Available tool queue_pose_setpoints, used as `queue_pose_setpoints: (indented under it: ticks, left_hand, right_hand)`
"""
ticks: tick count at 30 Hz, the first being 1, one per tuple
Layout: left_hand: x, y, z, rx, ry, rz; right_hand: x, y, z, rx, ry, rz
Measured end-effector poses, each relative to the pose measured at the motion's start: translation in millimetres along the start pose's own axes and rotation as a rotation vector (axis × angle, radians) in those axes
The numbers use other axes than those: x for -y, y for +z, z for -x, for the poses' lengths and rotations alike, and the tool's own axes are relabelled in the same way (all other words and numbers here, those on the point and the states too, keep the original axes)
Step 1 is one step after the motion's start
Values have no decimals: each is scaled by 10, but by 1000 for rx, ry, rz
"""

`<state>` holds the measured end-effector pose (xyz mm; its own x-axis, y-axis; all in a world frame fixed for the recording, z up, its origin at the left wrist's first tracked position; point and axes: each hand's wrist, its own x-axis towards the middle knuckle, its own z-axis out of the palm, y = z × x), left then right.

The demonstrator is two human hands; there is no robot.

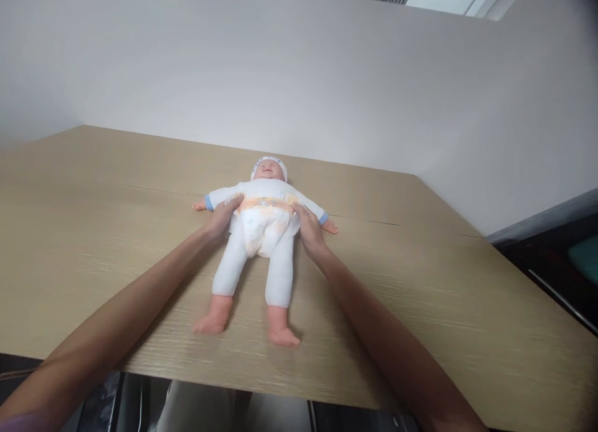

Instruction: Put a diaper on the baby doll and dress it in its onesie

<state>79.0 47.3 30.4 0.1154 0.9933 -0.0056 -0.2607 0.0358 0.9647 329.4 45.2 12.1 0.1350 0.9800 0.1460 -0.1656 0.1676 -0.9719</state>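
A baby doll (pixel 280 276) lies on its back on the wooden table, head toward the wall and feet toward me. It has a white suit with blue cuffs and a white cap (pixel 270 160) with dark lettering. Around its hips, over the suit, sits a white diaper (pixel 264 223) with an orange waistband. My left hand (pixel 225 216) grips the diaper's left side at the waist, thumb on top and the other fingers mostly hidden. On the opposite side, my right hand (pixel 307 225) holds the diaper's waist edge, its fingers curled beside the doll's hip.
The light wooden table (pixel 116 245) reaches back to a pale wall (pixel 261 77). A dark object with a light edge (pixel 551 258) stands past the table's right side. My legs (pixel 200 407) show below the front edge.
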Motion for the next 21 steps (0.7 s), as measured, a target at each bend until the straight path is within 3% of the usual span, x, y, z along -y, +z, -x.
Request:
queue_pose_setpoints:
  ticks: [3, 10, 18, 21]
  left_hand:
    - [21, -6, -41, -15, -86, 72]
    - [6, -31, 2, -76, -135, 63]
    - [47, -55, 14, -137, -93, -40]
    - [96, -127, 4, -86, -36, -75]
  right_hand:
    - [-52, -11, -40, 30, 46, -68]
    - [-159, -72, -55, 51, 119, -163]
    - [-166, -55, 0, -16, 73, -139]
    - [-156, -66, 41, -49, 53, -81]
